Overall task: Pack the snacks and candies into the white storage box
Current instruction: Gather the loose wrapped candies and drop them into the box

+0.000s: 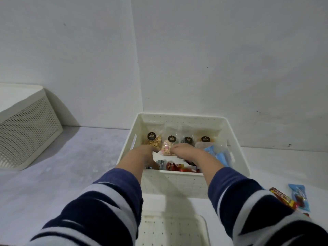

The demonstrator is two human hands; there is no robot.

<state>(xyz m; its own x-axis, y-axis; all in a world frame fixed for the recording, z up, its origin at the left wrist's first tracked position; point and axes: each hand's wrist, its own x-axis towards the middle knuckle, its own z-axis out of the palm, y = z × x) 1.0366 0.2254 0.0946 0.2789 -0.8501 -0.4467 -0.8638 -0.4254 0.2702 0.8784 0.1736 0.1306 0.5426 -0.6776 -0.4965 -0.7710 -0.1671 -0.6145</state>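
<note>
- While both hands reach into the white storage box [179, 181] at the centre of the frame, the left hand [144, 153] and right hand [184, 150] flank a clear bag of pink and white candy [166, 147]; the right fingers seem to pinch its edge, and whether the left hand grips anything I cannot tell.
- That bag stands upright, just above the hands in the picture, about equally near to both.
- Four clear bags with dark round labels line the far wall of the box; red wrappers [177, 167] lie along its near wall and blue packets [215, 153] on its right.
- Two snacks remain outside at lower right: a red bar [282, 198] and a blue packet [300, 197].
- A lid [170, 229] lies at bottom centre; a second box [26, 132] sits at left.
</note>
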